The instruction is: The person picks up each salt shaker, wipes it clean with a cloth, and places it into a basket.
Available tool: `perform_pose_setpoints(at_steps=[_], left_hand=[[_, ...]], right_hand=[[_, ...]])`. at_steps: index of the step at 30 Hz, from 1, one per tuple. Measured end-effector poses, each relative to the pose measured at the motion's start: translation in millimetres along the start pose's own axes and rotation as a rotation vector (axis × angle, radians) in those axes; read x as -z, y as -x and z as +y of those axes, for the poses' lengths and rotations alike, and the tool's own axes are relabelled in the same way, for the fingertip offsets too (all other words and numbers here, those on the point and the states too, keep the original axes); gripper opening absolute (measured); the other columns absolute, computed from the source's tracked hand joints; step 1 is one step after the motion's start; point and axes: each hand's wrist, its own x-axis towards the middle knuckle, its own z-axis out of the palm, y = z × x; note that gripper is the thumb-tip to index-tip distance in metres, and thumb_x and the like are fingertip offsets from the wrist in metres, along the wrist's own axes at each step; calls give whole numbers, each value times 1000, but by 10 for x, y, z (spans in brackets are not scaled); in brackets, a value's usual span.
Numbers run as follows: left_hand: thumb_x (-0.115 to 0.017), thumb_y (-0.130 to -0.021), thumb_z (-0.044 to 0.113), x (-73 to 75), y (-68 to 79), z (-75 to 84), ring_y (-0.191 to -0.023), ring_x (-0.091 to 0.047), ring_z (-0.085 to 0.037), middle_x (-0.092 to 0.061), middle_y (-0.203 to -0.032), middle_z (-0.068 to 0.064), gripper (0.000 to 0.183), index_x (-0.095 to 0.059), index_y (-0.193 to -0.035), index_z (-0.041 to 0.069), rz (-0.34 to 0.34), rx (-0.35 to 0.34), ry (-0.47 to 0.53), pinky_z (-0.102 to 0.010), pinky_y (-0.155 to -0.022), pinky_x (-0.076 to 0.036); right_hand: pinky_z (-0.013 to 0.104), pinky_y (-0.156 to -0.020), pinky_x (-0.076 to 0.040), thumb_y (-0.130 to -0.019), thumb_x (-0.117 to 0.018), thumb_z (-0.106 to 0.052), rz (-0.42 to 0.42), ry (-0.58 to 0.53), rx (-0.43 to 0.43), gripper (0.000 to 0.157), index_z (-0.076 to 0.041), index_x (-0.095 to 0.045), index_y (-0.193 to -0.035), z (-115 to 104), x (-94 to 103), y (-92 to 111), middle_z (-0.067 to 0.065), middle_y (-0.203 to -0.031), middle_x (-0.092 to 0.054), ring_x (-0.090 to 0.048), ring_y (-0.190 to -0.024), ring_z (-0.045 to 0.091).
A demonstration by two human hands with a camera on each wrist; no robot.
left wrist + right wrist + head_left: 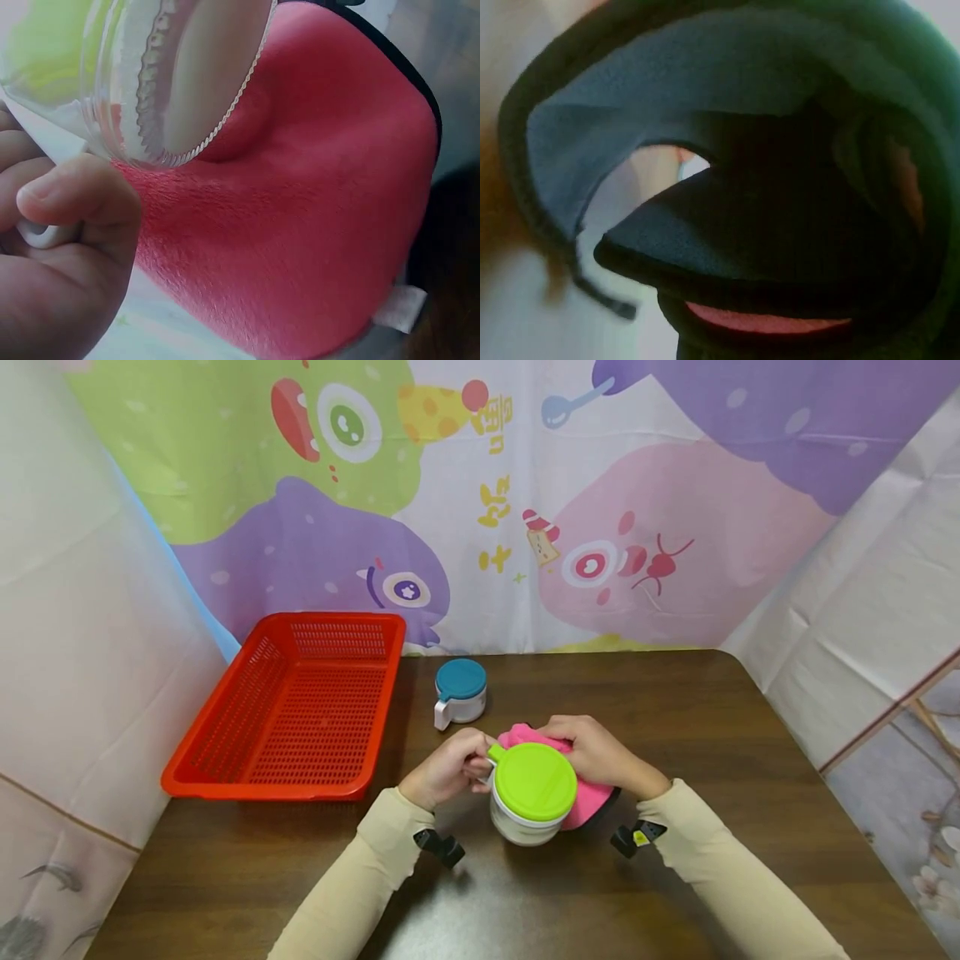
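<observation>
A clear seasoning jar (534, 783) with a lime-green lid is held above the table near its middle. My left hand (448, 768) grips the jar's handle; the left wrist view shows curled fingers and thumb around it, with the jar's ridged base (217, 82) turned toward the cloth. With my right hand (597, 753) I hold a pink cloth (588, 807) with a dark edge against the jar's far right side. The cloth's grey-black underside (742, 71) fills much of the right wrist view, hiding the right fingers there.
A second jar (461, 683) with a blue lid stands behind my left hand. To the left sits a red plastic basket (386, 710) with slotted walls. The brown table (720, 727) ends at a cartoon-printed curtain (480, 610) at the back.
</observation>
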Motion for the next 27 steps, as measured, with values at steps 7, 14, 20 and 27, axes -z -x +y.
perform_pose_setpoints(at_steps=[7,14,20,27], left_hand=[[-31,-82,9,9,7,-13,-46,-19,-15,-18,-53,0,29,-27,-54,13,-30,-40,11,-22,-47,-32],[-31,-81,9,25,11,-30,-46,-18,-16,-17,-52,-1,28,-26,-54,12,-35,-40,3,-22,-47,-31],[-31,-82,9,32,22,-32,-47,-16,-17,-17,-53,-1,29,-27,-54,13,-33,-37,3,-23,-47,-30],[-31,-82,11,34,25,-27,-47,-18,-17,-19,-54,-1,28,-29,-54,15,-20,-36,0,-23,-47,-31]], right_hand=[[24,-72,-47,-84,-70,-8,2,-88,15,21,-8,-74,-104,-4,4,-8,-1,-85,-65,-53,-77,11],[23,-76,-49,-86,-68,-4,-20,-170,43,15,-6,-74,-99,-13,73,-91,3,-89,-64,-55,-81,12],[24,-75,-48,-88,-66,-6,-107,-241,48,9,-10,-72,-94,-32,159,-142,2,-88,-60,-54,-81,15],[23,-75,-51,-88,-65,-4,-119,-308,46,16,-4,-69,-103,-53,251,-128,7,-94,-66,-58,-83,11]])
